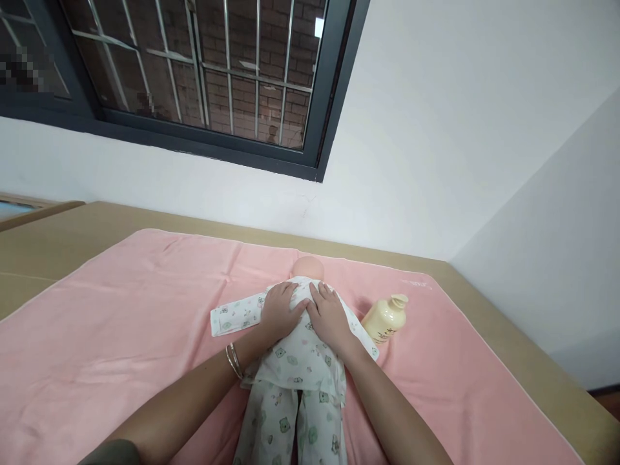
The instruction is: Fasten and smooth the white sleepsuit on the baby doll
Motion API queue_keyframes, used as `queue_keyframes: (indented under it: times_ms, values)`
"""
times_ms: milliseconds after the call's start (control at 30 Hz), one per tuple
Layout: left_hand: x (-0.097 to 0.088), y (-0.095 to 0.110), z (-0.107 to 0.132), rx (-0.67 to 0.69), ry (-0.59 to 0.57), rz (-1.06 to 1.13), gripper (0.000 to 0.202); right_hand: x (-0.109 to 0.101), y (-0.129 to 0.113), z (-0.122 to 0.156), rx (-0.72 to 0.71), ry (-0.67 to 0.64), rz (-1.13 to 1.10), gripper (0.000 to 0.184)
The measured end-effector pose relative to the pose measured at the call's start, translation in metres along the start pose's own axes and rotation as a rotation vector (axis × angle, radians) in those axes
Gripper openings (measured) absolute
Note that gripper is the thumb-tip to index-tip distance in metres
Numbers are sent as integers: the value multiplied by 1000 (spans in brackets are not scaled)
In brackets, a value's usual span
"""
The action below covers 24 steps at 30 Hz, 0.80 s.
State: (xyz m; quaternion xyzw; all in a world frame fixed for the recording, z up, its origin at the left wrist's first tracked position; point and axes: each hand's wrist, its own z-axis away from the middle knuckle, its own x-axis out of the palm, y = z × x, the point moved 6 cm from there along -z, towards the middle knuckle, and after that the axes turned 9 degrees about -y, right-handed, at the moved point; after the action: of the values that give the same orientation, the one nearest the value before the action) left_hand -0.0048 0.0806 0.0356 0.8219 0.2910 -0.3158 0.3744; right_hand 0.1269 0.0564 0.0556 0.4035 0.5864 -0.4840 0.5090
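A baby doll (309, 266) in white printed pyjamas (295, 387) lies lengthwise on a pink towel (121, 336), head pointing away from me. My left hand (279, 311) lies flat on the doll's upper body, fingers spread, with bangles on that wrist. My right hand (329, 315) rests flat beside it, fingers stretched toward the doll's neck. Both palms press on the cloth and neither grips anything. One sleeve (232, 316) sticks out to the left.
A cream pump bottle (386, 318) lies on the towel just right of the doll. The towel covers a tan surface (58, 239) against a white wall. A dark-framed barred window (203, 84) is above.
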Motion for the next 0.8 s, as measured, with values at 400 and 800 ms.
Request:
queue_keyframes:
  times_ms: [400,800]
  values:
    - [-8,12,1,8,8,-146,23,-7,-7,9,114,61,31,49]
    - [-12,30,5,117,56,-184,22,-17,-20,23,44,60,73,41]
